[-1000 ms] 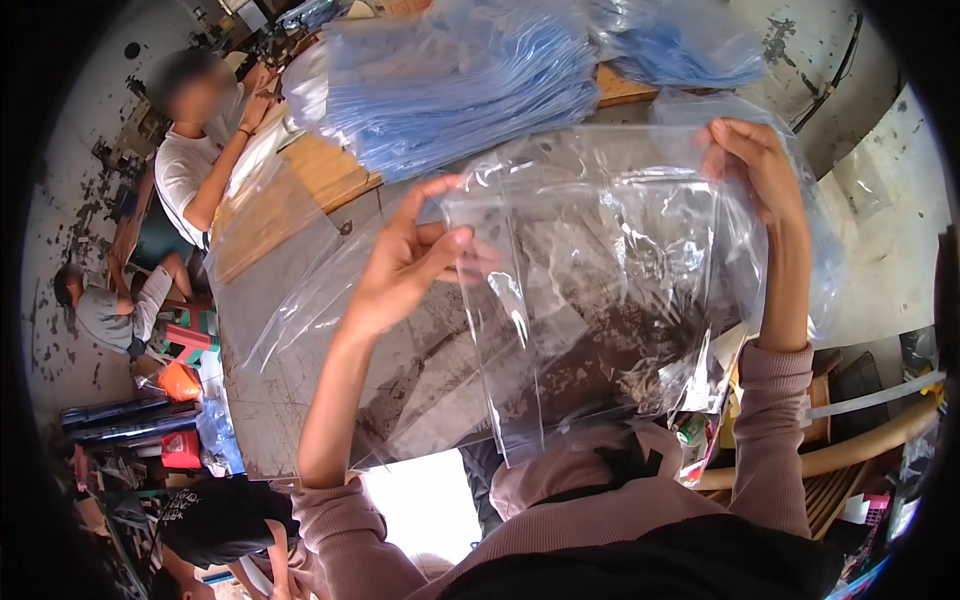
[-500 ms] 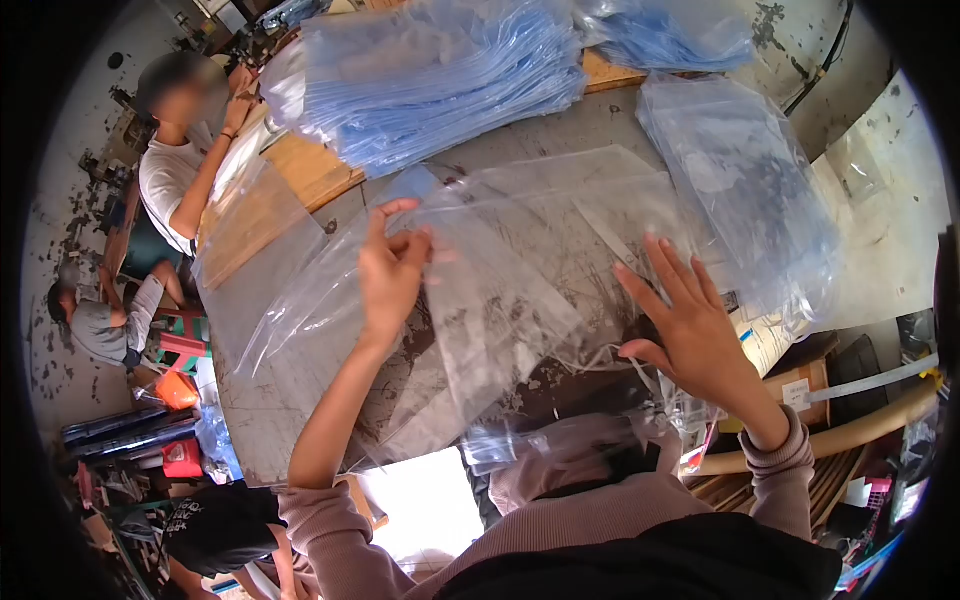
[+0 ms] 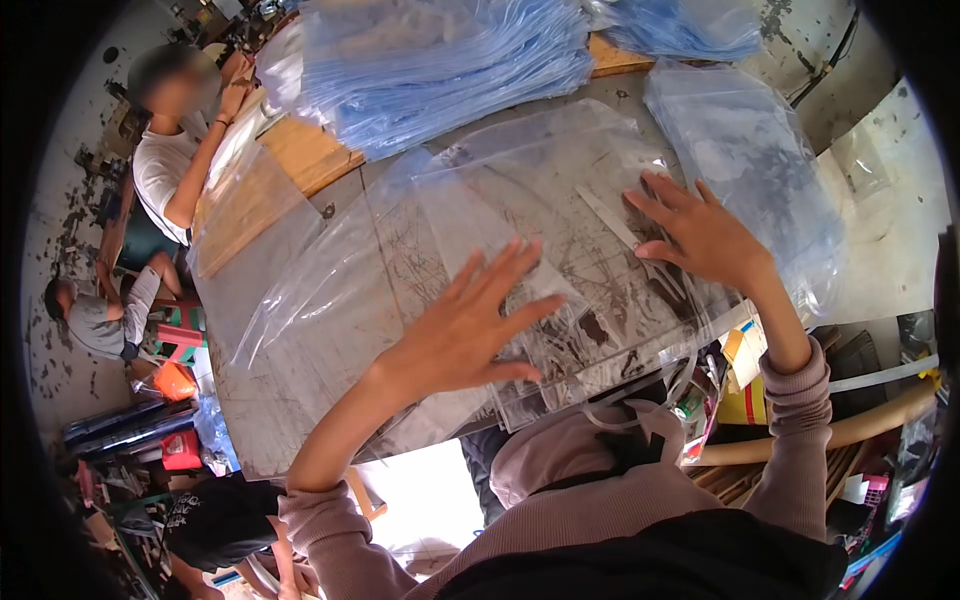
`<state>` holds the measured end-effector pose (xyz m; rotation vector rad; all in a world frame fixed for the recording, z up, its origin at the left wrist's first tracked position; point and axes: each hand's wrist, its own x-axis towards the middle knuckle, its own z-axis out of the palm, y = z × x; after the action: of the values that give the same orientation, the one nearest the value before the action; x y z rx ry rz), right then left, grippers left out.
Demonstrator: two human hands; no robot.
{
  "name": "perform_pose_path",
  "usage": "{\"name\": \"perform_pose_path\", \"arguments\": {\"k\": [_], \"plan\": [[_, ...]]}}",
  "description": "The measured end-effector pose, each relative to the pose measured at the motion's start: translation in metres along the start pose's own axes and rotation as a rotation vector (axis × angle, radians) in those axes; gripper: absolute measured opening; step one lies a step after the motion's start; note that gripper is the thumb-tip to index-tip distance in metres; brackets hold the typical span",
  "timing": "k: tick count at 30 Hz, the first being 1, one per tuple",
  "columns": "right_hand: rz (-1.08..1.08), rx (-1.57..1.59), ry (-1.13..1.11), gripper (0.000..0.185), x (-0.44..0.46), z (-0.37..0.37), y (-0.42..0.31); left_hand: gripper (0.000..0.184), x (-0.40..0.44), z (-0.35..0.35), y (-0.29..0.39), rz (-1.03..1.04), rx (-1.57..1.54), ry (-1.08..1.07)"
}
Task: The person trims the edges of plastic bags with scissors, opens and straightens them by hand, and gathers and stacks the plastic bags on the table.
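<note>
My left hand (image 3: 470,325) is open, its fingers spread over a clear plastic sheet (image 3: 500,180) laid across the worn grey table. Toward the right side of that sheet, my right hand (image 3: 710,235) is also open with fingers apart. Neither hand grips anything; whether the palms press on the plastic is hard to tell. A narrow pale strip (image 3: 608,218) lies just left of my right fingers. Beside the right hand rests a pile of bluish clear plastic (image 3: 745,150). More loose clear plastic (image 3: 300,280) spreads to the left.
A thick stack of bluish plastic sheets (image 3: 450,70) fills the table's far side, near a wooden board (image 3: 300,160). At the far left, a person in a white shirt (image 3: 170,175) works with both hands. Boxes and a tan tube (image 3: 840,435) crowd the lower right.
My left hand has opened from a pinch and moved right and nearer to me. My right hand has shifted slightly up and right. The sheet lies flatter, its near side no longer bunched.
</note>
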<state>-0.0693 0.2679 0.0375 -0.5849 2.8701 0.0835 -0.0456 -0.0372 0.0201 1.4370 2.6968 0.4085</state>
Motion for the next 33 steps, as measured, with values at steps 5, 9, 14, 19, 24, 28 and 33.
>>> {"name": "perform_pose_path", "arguments": {"k": [5,9,14,19,24,28,33], "plan": [[-0.092,0.09,0.274,0.066,0.012,0.008,-0.007,0.081,-0.007,0.0,0.023,0.047,-0.112,-0.088],[-0.081,0.021,0.328,0.066,0.035,0.044,-0.002,0.078,-0.019,0.006,0.028,0.029,-0.158,-0.154],[-0.039,0.02,0.237,0.064,0.031,0.038,-0.005,0.069,-0.014,0.002,0.04,0.005,-0.231,-0.134],[-0.154,0.099,0.397,0.057,-0.005,0.007,-0.028,0.043,-0.014,0.001,0.048,-0.025,-0.165,-0.096],[-0.645,0.626,0.474,0.035,-0.065,-0.007,-0.071,0.022,-0.007,-0.02,0.034,-0.026,-0.382,-0.127],[-0.92,0.74,0.267,0.033,-0.096,-0.006,-0.095,0.012,-0.006,-0.022,0.029,0.002,-0.422,-0.098],[-0.592,0.584,0.359,0.038,-0.089,0.014,-0.124,0.013,-0.003,-0.016,0.042,-0.175,-0.553,-0.066]]}}
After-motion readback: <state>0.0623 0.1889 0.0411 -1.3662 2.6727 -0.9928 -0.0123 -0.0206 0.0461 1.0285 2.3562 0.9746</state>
